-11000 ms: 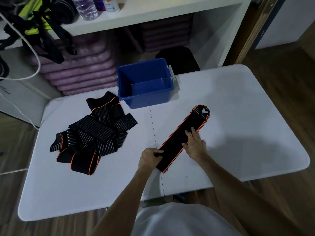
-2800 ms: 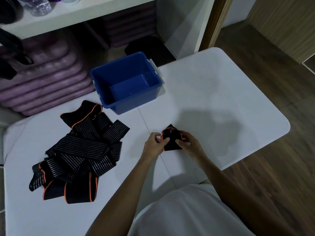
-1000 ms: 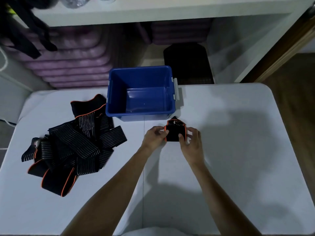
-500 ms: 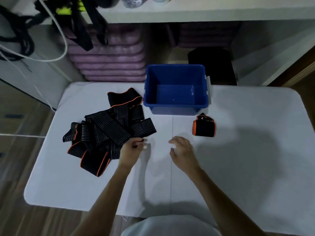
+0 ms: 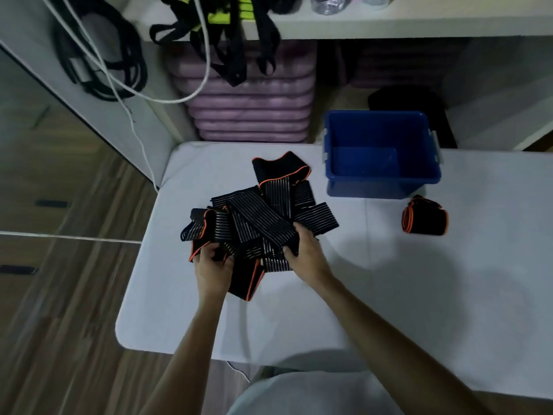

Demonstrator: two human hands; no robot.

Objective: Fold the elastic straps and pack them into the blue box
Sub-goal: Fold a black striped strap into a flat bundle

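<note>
A tangled pile of black elastic straps (image 5: 257, 217) with orange edges lies on the left part of the white table (image 5: 419, 295). My left hand (image 5: 213, 269) grips a strap at the pile's near left edge. My right hand (image 5: 308, 253) grips a striped strap at the pile's near right side. One folded strap (image 5: 425, 216) sits on the table just in front of the blue box (image 5: 383, 181), at its right corner. The blue box stands at the table's far edge and I see nothing inside it.
Behind the table stands a stack of purple mats (image 5: 251, 103) under a white shelf (image 5: 374, 22) with hanging black and yellow straps (image 5: 233, 34). Cables (image 5: 119, 70) hang at the far left. Wooden floor lies left of the table.
Both hands have moved left from the bare table onto the strap pile and taken hold of straps. The folded strap stays beside the box. The view has swung left.
</note>
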